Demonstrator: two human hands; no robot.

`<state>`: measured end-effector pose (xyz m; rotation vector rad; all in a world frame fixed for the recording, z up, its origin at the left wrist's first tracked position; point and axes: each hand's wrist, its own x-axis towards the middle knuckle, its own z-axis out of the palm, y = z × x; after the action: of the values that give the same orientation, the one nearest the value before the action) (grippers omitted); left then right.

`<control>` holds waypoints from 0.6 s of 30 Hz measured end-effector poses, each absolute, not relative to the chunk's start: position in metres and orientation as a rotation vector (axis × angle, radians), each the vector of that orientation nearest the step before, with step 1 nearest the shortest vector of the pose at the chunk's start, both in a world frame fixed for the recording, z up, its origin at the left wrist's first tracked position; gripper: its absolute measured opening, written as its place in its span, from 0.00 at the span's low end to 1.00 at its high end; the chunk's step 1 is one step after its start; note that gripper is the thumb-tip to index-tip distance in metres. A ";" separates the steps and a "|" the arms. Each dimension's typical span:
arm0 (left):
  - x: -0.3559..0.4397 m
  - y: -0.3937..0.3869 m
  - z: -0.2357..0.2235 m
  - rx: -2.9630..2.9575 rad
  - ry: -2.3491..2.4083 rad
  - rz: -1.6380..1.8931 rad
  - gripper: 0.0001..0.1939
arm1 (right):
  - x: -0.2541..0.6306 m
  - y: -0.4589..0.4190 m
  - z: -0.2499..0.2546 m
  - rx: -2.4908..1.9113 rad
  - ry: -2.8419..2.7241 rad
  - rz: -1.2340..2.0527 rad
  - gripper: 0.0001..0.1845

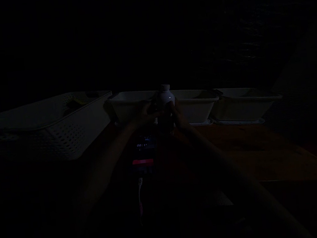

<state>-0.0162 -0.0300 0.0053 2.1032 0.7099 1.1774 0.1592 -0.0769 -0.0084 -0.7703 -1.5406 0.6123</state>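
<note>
White bottle (166, 98) is upright between both hands, toward the table's (260, 161) far edge. Left hand (147, 113) comes in from the left, fingers partly curled, thumb side toward the body of the bottle; right hand (177, 115) grips from the right, fingers bent against the shoulder. Both forearms reach forward from the near edge and converge there. Bottle's lower part is in shadow, so can't tell if it's resting on the table or lifted; can't tell cap from bare neck either. Containers: perforated plastic basket (66, 139) at the table's left side, something yellowish (76, 101) inside, too dark to identify. White tubs run along the far edge: pale rims show left (127, 96) and right (197, 108) of the bottle, which covers the join, so one or two unclear. Another tub (244, 105) sits nearer the far right corner, flat pale piece (239, 121) under it. Contents unreadable. Phone (144, 155) lies nearer the near edge than the bottle, between the forearms, lit screen with timer digits and red bar, white cable (139, 188) running toward the near edge. Very dark overall.
</note>
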 end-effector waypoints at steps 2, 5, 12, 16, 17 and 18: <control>-0.012 -0.032 0.002 2.086 0.740 1.217 0.29 | 0.160 -0.075 -0.010 -0.769 -1.550 0.598 0.32; -0.007 -0.034 0.000 2.093 0.754 1.252 0.32 | 0.160 -0.074 -0.011 -0.777 -1.543 0.587 0.32; -0.005 -0.044 0.007 2.115 0.743 1.292 0.30 | 0.160 -0.076 -0.009 -0.776 -1.567 0.532 0.33; -0.003 -0.048 0.010 2.101 0.697 1.288 0.30 | 0.161 -0.074 -0.010 -0.764 -1.566 0.526 0.32; -0.002 -0.048 0.010 2.098 0.686 1.284 0.29 | 0.161 -0.073 -0.011 -0.772 -1.562 0.528 0.32; -0.002 -0.047 0.009 2.096 0.679 1.283 0.29 | 0.161 -0.072 -0.011 -0.777 -1.556 0.533 0.33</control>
<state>-0.0022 -0.0469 0.0092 2.0960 0.6785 1.2827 0.1613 -0.0722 -0.0112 -0.7766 -1.5557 0.5335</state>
